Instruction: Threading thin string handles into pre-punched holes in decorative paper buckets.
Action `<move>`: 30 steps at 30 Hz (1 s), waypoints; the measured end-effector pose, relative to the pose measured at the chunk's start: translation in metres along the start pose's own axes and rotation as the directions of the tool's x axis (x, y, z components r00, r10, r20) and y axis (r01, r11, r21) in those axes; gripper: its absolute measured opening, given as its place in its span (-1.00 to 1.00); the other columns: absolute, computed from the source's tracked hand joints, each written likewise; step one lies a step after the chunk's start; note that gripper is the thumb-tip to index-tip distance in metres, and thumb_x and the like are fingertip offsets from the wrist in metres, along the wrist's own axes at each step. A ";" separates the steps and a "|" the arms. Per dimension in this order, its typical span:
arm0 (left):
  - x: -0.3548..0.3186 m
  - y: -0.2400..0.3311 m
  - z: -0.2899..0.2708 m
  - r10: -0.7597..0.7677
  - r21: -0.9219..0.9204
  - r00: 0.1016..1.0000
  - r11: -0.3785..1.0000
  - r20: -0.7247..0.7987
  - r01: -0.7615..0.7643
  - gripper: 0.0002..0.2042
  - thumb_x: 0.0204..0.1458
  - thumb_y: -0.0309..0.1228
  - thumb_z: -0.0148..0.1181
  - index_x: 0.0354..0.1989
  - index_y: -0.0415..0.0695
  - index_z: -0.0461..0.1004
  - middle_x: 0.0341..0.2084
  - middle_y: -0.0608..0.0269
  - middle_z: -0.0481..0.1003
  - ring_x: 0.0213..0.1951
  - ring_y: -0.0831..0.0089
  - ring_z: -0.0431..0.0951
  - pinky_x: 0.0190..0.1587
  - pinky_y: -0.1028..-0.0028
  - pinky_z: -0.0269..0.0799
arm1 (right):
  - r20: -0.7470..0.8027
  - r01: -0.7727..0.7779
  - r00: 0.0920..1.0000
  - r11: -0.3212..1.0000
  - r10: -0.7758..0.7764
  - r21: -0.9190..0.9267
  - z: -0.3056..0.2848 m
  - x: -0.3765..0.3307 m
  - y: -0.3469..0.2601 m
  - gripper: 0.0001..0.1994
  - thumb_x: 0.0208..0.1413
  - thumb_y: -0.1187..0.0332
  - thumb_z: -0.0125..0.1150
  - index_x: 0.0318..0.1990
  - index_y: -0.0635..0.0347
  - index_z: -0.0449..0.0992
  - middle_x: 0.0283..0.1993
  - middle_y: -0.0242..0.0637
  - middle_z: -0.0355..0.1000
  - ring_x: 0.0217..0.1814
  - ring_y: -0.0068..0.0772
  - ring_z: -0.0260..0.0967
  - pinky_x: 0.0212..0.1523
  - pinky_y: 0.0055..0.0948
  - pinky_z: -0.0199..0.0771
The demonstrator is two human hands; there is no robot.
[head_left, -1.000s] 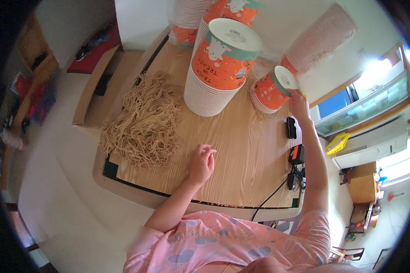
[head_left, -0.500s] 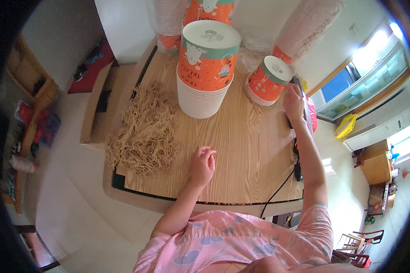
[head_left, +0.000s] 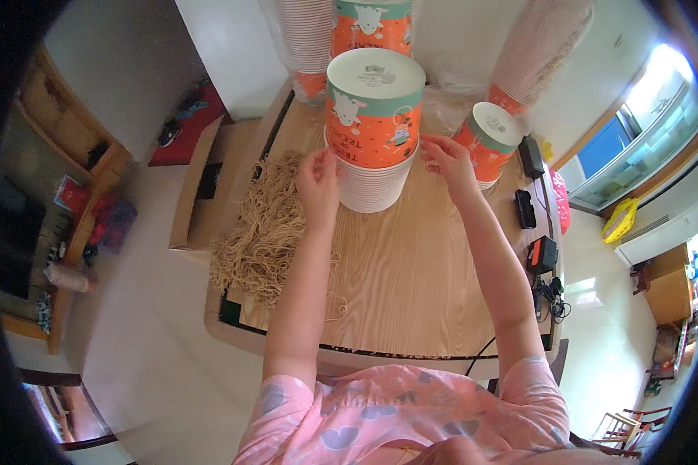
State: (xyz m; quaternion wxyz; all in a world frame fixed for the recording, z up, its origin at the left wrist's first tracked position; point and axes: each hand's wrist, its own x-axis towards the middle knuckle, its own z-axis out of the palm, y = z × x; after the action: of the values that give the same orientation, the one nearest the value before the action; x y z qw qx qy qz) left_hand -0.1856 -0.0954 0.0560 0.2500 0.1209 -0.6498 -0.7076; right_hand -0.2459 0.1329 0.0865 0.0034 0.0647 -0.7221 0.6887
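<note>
A tall stack of orange and green paper buckets (head_left: 374,128) stands upside down on the wooden table (head_left: 411,287). My left hand (head_left: 319,184) is at the stack's left side, fingers apart, touching or nearly touching the white rims. My right hand (head_left: 447,159) is at the stack's right side, fingers spread, between it and a smaller orange bucket stack (head_left: 491,138). Neither hand holds anything that I can see. A heap of tan string handles (head_left: 264,232) lies left of my left arm.
More wrapped bucket stacks (head_left: 537,46) stand at the back against the wall. Black chargers and cables (head_left: 541,252) lie along the table's right edge. A wooden bench (head_left: 209,182) stands left of the table, shelves (head_left: 62,194) farther left.
Both hands have moved up from the table and from the small bucket stack to either side of the big stack. The view has tilted closer to the table.
</note>
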 end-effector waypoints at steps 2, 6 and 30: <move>0.006 0.012 0.002 -0.073 -0.021 0.997 0.997 0.016 0.074 -0.82 0.08 -0.35 0.16 -0.20 -0.17 0.47 -0.41 0.37 0.48 -0.46 0.63 0.44 -0.46 0.60 0.30 | -0.008 -0.080 0.997 0.997 0.080 0.002 0.004 0.005 -0.002 -0.77 0.15 0.29 0.10 -0.09 0.17 0.49 -0.25 -0.43 0.46 -0.29 -0.61 0.38 -0.30 -0.56 0.39; 0.018 0.010 -0.001 -0.184 0.001 0.983 0.983 0.005 0.184 -0.78 0.04 -0.36 0.19 -0.20 -0.23 0.45 -0.46 0.33 0.49 -0.53 0.60 0.46 -0.53 0.57 0.25 | -0.068 -0.101 0.993 0.995 0.100 -0.015 0.010 0.010 -0.003 -0.76 0.15 0.27 0.11 -0.11 0.17 0.49 -0.27 -0.45 0.47 -0.30 -0.61 0.38 -0.33 -0.56 0.39; 0.040 0.020 -0.017 -0.498 -0.337 0.834 0.763 0.237 0.551 -0.85 -0.09 -0.48 0.28 -0.49 -0.16 0.38 -0.61 0.34 0.36 -0.65 0.58 0.32 -0.69 0.59 0.12 | 0.094 -0.348 0.937 0.923 0.337 0.163 0.000 0.021 -0.009 -0.86 0.13 0.36 0.14 -0.28 0.24 0.51 -0.44 -0.47 0.38 -0.48 -0.66 0.29 -0.51 -0.70 0.29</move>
State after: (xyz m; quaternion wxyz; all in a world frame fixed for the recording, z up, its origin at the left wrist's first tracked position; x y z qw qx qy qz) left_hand -0.2074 -0.1311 0.0795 0.0168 0.1980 -0.4497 -0.8708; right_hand -0.2661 0.1311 0.0977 -0.1458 -0.0404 -0.6580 0.7376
